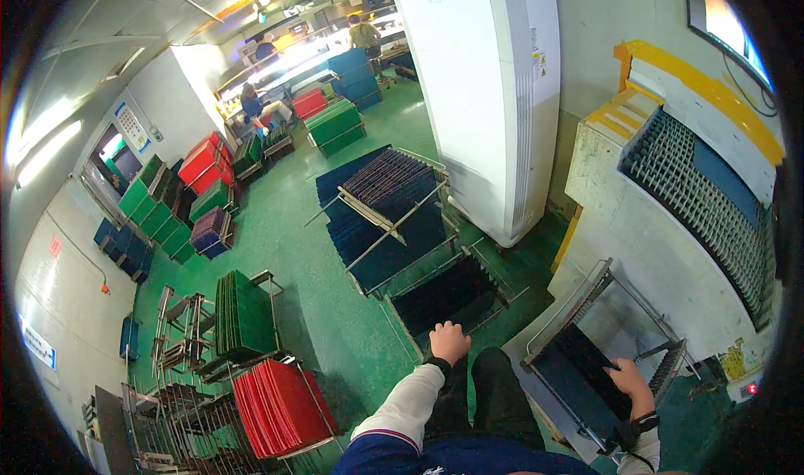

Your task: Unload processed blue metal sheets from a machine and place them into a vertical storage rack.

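My left hand [449, 342] is closed, with its knuckles up, above my knee and beside the near edge of a low wire rack of dark boards [444, 299]. Whether anything is inside its fingers is hidden. At lower right, my right hand [628, 380] reaches into a tilted metal rack [607, 287]. Its curled fingers are at the edge of a dark blue board [569, 374], one of several packed side by side there. The far part of that rack shows bare slotted rails.
A conveyor machine [699, 199] with a roller bed and yellow edging stands at right. Behind the low rack are stacked racks of dark blue boards [377, 241]. A tall white cabinet [477, 90] rises beyond. Red boards [280, 408] and green boards [244, 316] fill racks at left.
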Demonstrator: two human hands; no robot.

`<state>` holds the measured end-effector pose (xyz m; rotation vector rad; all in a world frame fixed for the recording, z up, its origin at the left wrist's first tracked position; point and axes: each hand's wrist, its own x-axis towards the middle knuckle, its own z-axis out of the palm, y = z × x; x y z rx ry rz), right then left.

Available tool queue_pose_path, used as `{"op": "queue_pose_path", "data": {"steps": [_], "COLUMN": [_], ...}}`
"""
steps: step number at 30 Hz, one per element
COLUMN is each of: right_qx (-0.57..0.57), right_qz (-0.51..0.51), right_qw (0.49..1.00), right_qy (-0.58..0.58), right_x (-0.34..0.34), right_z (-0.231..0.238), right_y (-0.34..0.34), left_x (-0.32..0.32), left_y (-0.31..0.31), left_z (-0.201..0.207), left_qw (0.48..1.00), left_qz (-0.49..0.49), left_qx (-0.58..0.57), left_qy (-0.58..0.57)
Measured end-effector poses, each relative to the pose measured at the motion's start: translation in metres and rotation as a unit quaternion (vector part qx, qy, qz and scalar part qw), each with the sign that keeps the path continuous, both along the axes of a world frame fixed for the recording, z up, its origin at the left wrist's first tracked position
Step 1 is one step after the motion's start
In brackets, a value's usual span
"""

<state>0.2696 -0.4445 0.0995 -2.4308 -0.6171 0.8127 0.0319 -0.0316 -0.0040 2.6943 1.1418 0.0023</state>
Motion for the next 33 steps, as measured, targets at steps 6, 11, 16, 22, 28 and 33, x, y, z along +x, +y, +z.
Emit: {"op": "queue_pose_path", "data": {"steps": [6, 11, 16, 22, 28, 33], "right_qx": [-0.005, 0.025, 0.018, 0.013, 0.015, 0.024], "right_qz": [0.002, 0.001, -0.007, -0.01, -0.012, -0.017], "right_qw": [1.0, 1.0, 1.0, 1.0, 0.999, 0.999], "right_qy": [0.006, 0.011, 0.018, 0.021, 0.03, 0.037], "right_x": [0.0, -0.002, -0.004, -0.001, -0.005, -0.004], "right_z": [0.003, 0.005, 0.009, 0.003, 0.013, 0.009], "right_y": [0.001, 0.002, 0.005, 0.002, 0.007, 0.004], "left_x": [-0.001, -0.001, -0.002, 0.0, -0.003, -0.002], "left_y": [0.002, 0.001, 0.001, 0.001, 0.0, 0.0], "left_z": [-0.001, 0.0, 0.001, 0.002, 0.001, -0.001], "left_qw": [1.0, 1.0, 1.0, 1.0, 1.0, 1.0], "left_qz": [-0.009, -0.01, 0.001, 0.002, 0.004, 0.004], "left_qx": [0.006, 0.004, 0.0, -0.003, 0.003, 0.006], "left_qy": [0.008, 0.009, 0.004, 0.006, -0.004, -0.01]}}
